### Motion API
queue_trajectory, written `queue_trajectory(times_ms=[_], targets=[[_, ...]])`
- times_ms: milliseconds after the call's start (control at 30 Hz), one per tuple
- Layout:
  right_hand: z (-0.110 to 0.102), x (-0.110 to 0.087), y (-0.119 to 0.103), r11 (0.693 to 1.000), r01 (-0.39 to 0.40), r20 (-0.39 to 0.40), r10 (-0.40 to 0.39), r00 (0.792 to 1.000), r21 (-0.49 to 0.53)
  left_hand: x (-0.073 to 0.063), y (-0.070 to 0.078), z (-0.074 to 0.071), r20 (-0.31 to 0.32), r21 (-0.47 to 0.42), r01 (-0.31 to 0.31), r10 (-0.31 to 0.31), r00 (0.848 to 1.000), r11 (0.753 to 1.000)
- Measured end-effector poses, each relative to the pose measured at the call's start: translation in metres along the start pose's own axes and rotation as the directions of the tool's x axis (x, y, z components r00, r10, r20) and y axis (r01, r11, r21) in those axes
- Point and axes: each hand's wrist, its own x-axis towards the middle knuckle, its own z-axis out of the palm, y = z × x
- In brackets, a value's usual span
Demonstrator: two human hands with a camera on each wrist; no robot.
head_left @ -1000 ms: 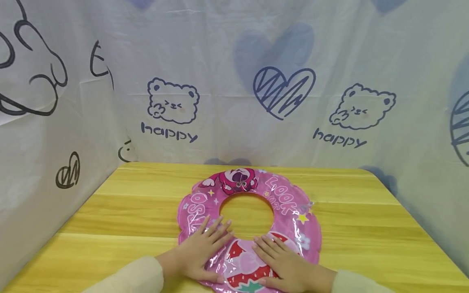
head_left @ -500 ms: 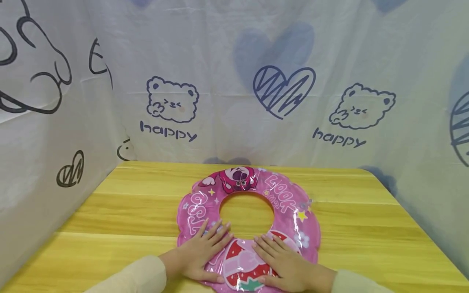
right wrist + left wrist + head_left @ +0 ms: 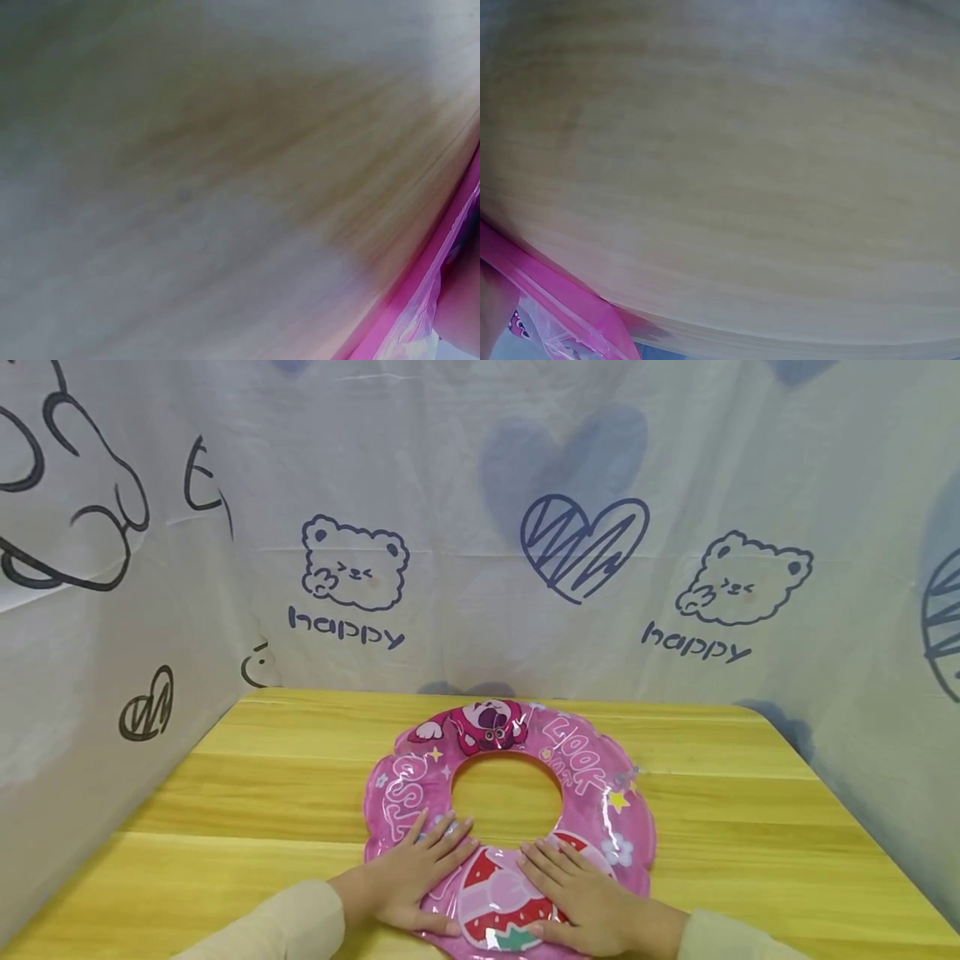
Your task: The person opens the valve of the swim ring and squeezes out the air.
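Observation:
A pink inflatable swim ring (image 3: 607, 818) with a scalloped edge lies flat on the wooden table, printed with a bear, a strawberry, stars and lettering. On its near left part rests my left hand (image 3: 412, 877), fingers straight and spread. My right hand (image 3: 585, 897) lies on the near right part, over the strawberry print, its fingers straight and close together. In the left wrist view the ring's pink edge (image 3: 562, 300) shows at the lower left beside a bit of the hand. The right wrist view catches the ring's edge (image 3: 409, 300) at the lower right.
The yellow wood-grain table (image 3: 750, 835) extends around the ring on both sides. A white cloth (image 3: 465, 627) with bear and heart drawings hangs behind the table and along its sides.
Both hands stay on the swim ring with hardly any movement. The ring's surface has shifted slightly under them, and the strawberry print looks smoother than a second ago.

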Motion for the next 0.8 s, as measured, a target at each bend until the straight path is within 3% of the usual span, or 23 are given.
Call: queue_trajectory(times_ms=[133, 367, 600, 700, 800], targets=[[0.002, 0.0, 0.001, 1.0, 0.008, -0.002, -0.008, 1.0, -0.011, 0.001, -0.001, -0.002, 0.021, -0.013, 0.005, -0.005, 1.0, 1.0], [0.0, 0.0, 0.001, 1.0, 0.017, -0.008, -0.017, 1.0, -0.012, 0.002, -0.002, -0.005, 0.051, -0.114, 0.031, -0.026, 0.998, 0.993], [0.001, -0.001, 0.0, 0.999, 0.033, -0.013, -0.034, 0.999, -0.026, 0.003, -0.005, -0.013, 0.071, -0.27, 0.057, -0.039, 0.997, 0.961], [0.0, -0.001, -0.001, 1.0, 0.023, -0.001, -0.023, 1.0, -0.002, 0.004, -0.007, -0.017, 0.053, -0.234, 0.055, -0.044, 0.998, 0.971], [-0.001, 0.0, -0.001, 1.0, 0.012, 0.012, -0.012, 1.0, 0.013, 0.005, -0.01, -0.02, 0.016, -0.117, 0.026, -0.024, 1.0, 0.993]])
